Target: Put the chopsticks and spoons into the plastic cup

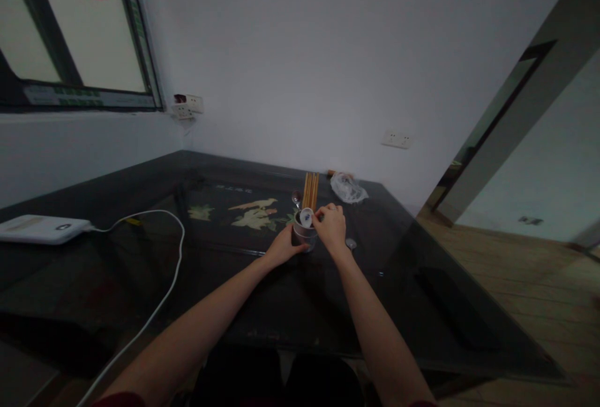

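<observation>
Left hand (282,246) curls partly closed around the side of a cylindrical container (307,241), which stands on the dark table (304,307). Right hand (330,227), fingertips drawn together, pinches the edge of a white utensil (306,217) with a blue mark at the container's mouth. Chopsticks (310,190) and a metal spoon (296,197) rise beside it. Plastic bag (347,188) lies near the wall (290,82).

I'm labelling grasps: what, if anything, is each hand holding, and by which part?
The left hand grips the cup by its left side; the right hand pinches a small white rounded piece at its right edge.
</observation>
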The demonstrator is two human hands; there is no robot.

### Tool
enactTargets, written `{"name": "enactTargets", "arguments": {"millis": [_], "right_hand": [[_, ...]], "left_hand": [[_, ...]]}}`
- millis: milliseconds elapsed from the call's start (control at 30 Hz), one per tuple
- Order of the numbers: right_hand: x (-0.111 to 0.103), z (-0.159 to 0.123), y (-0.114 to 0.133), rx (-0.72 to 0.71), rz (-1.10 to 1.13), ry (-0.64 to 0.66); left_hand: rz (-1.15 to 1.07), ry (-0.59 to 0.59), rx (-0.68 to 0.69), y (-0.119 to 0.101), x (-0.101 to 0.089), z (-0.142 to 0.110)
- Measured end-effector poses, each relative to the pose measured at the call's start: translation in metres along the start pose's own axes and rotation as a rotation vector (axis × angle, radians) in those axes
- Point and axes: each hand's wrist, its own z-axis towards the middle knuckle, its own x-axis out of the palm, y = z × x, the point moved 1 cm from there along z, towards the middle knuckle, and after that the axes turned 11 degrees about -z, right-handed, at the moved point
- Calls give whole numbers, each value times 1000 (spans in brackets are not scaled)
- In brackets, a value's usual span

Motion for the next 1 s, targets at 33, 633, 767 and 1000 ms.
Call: {"name": "enactTargets", "arguments": {"millis": [33, 633, 767, 1000], "right_hand": [[0, 0, 0, -1, -3, 5], [5, 3, -7, -15, -13, -9], [3, 3, -8, -14, -9, -18], [1, 6, -12, -1, 55, 11]], "left_hand": [[-6, 4, 4, 0, 0, 0], [9, 11, -7, 1, 0, -1], [-7, 14, -3, -1, -1, -2], [26, 6, -1, 2, -2, -1]]}}
